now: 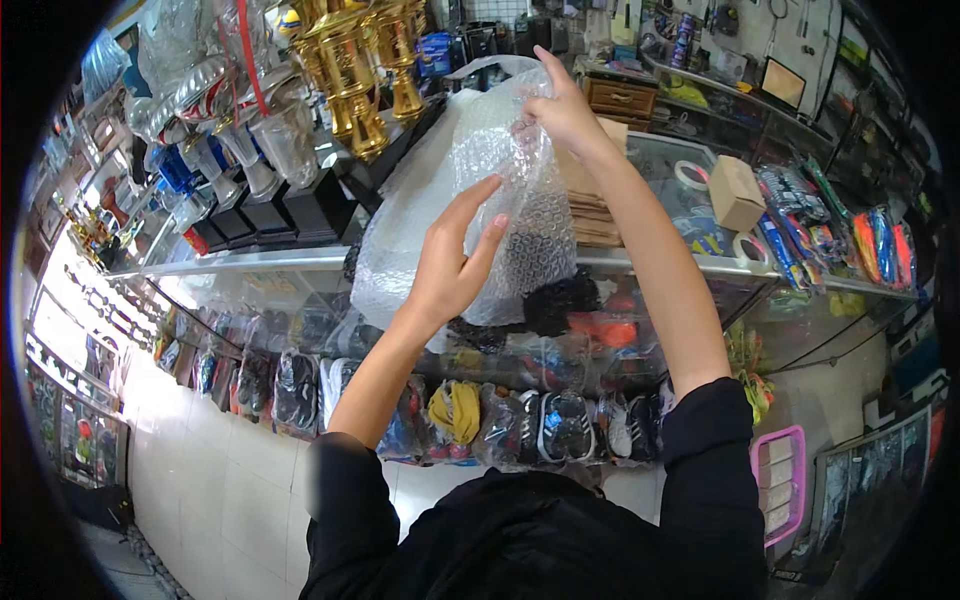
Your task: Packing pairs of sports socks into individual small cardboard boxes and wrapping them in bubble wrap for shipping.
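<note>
A large sheet of clear bubble wrap (405, 217) lies bunched over the edge of a glass display counter (300, 259). My left hand (461, 255) is over its near part, thumb and fingers apart, with no grip on it visible. Farther up, my right hand (562, 112) is at the upper right part of the wrap, index finger stretched out and the other fingers bent; whether they pinch the plastic cannot be told. Black material (562, 300) shows under the wrap's lower edge. Flat brown cardboard or paper (596, 217) is stacked just right of the wrap.
Gold trophies (345, 82) and silver cups on black bases (319, 202) stand at the left. Rightward on the counter are tape rolls (691, 175), a small cardboard box (736, 193) and packaged goods (799, 217). Bagged shoes (566, 427) line the counter's foot, near a pink basket (799, 487).
</note>
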`<state>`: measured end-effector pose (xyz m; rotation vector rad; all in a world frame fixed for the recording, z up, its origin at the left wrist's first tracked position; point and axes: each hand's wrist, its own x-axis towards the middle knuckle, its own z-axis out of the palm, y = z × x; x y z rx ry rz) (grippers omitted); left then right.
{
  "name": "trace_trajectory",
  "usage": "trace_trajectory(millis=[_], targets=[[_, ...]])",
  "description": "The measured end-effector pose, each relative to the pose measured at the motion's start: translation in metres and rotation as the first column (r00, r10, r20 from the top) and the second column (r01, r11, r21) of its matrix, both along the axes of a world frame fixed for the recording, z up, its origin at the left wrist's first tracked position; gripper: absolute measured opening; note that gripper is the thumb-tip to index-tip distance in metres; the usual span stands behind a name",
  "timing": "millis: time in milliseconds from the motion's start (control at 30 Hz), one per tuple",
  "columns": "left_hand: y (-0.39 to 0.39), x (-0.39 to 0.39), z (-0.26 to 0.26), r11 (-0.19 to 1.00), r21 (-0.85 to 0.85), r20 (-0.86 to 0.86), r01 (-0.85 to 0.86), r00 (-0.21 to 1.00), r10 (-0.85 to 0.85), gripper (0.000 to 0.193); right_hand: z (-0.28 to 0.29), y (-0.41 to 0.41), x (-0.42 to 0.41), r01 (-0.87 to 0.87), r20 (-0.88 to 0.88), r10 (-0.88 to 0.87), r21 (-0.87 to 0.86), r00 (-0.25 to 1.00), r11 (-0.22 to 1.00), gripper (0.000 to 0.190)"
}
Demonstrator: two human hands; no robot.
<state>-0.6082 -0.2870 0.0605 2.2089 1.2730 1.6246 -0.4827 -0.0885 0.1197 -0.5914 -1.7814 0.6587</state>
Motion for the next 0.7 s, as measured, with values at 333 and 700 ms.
trace_trajectory(millis=[333, 700], targets=[[0.041, 0.116, 0.008, 0.999, 0.015, 0.192, -0.042, 0.981, 0.038, 0.074, 0.036, -0.026, 0.161, -0.336, -0.345, 0.276, -0.126, 0.897, 0.933, 0.082], [0.115, 0.238, -0.022, 0.953, -0.188, 0.392, 0.236, 0.908, -0.147, 0.072, -0.01, 0.055, 0.293, -0.036, -0.26, -0.021, -0.21, 0.965, 0.977, 0.086]])
